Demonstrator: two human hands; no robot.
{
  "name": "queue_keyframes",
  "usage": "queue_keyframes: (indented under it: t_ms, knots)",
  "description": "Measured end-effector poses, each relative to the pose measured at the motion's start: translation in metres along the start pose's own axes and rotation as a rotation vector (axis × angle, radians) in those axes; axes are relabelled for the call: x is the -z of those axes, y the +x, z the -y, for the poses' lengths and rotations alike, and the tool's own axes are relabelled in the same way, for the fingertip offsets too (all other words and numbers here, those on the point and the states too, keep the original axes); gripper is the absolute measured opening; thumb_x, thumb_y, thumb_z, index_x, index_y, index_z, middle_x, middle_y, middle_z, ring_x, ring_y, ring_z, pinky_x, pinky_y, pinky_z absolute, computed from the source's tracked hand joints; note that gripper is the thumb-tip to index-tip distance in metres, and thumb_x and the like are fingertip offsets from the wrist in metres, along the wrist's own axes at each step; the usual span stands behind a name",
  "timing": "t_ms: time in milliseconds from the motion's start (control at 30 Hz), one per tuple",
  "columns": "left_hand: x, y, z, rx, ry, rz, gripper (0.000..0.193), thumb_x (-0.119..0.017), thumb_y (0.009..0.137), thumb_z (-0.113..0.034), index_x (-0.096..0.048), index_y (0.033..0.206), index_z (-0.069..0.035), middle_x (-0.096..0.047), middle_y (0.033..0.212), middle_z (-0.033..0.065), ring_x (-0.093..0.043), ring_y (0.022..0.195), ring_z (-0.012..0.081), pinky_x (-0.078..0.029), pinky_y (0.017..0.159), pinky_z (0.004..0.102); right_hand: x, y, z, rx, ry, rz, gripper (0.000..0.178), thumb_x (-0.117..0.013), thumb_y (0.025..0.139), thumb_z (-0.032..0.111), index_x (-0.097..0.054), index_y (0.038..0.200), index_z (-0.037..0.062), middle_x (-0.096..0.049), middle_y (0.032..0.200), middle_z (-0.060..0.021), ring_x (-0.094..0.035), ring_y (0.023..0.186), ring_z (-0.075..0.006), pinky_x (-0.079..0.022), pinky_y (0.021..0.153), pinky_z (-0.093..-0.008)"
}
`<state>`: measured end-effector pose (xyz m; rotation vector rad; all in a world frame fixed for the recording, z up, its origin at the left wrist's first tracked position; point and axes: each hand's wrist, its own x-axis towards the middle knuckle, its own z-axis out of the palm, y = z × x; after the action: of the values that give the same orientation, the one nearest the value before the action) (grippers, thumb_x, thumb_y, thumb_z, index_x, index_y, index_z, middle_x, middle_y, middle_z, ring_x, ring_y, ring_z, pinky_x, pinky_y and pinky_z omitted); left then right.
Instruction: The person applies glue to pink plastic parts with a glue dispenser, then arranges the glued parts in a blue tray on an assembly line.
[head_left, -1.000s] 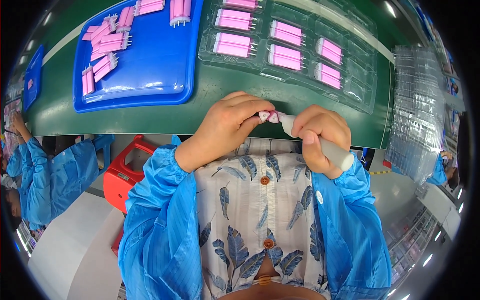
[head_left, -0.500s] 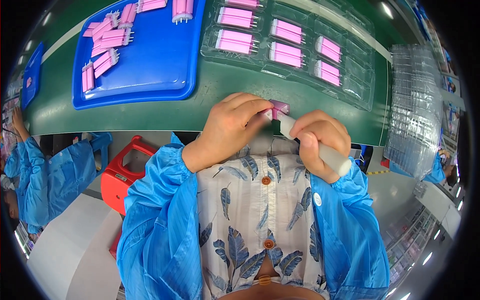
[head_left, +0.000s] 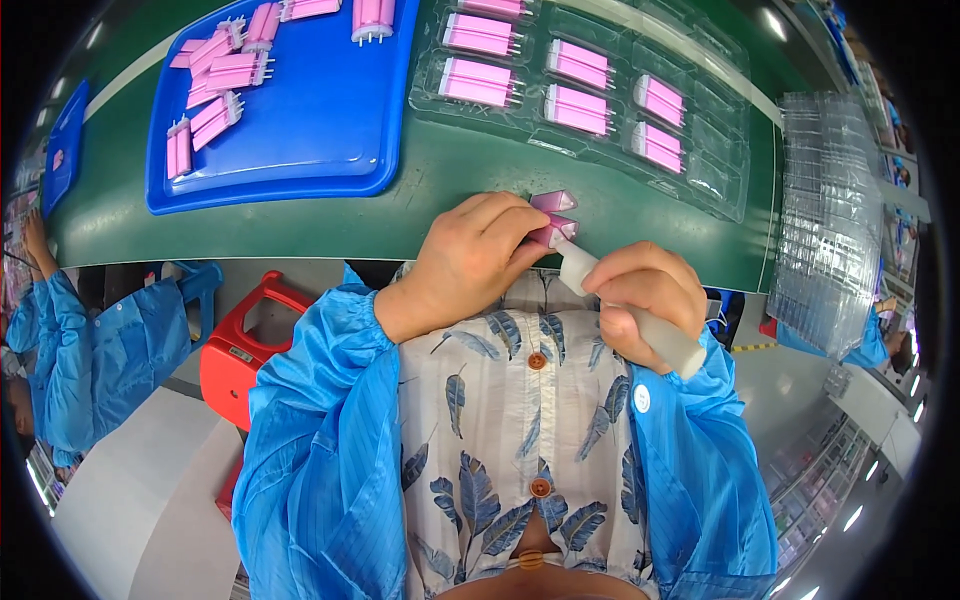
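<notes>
Pink piece (head_left: 557, 229) pinched in left grip (head_left: 470, 248), right grip (head_left: 650, 297) grasping white bottle (head_left: 668, 340), seemingly touching

i see off-white bottle (head_left: 670, 343): held tilted, nozzle toward ten o'clock, flat base toward four | pink piece (head_left: 556, 231): held, partly hidden, triangular end toward three o'clock, nozzle at that end, contact i can't confirm | second pink piece (head_left: 552, 201): similar, just beside the first, at its twelve o'clock
</notes>
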<state>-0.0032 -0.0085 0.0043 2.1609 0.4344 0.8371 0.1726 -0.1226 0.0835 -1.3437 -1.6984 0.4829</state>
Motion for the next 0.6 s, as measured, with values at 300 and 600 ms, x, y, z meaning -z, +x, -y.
queue_keyframes:
  t_ms: [300, 600]
  knots:
    - [-0.003, -0.001, 0.003, -0.002, -0.02, -0.021, 0.036, -0.08, 0.068, 0.001, -0.066, 0.1, -0.005, -0.068, 0.094, 0.0109, -0.067, 0.082, 0.0297, -0.056, 0.068, 0.0368, -0.011, 0.006, -0.007, 0.031, -0.05, -0.004, 0.029, -0.085, 0.075, 0.025, -0.064, 0.08, 0.005, -0.066, 0.08, -0.0073, -0.064, 0.059, -0.0213, -0.048, 0.047, -0.0294]
    - [0.0, 0.011, -0.001, -0.006, 0.005, 0.037, 0.058, -0.074, 0.07, 0.003, -0.06, 0.126, -0.002, -0.067, 0.115, 0.0152, -0.066, 0.093, 0.0332, -0.055, 0.078, 0.0406, -0.007, 0.011, -0.014, 0.076, -0.008, -0.022, 0.031, -0.084, 0.077, 0.026, -0.063, 0.082, 0.0038, -0.066, 0.08, -0.0092, -0.064, 0.06, -0.0219, -0.049, 0.048, -0.0298]
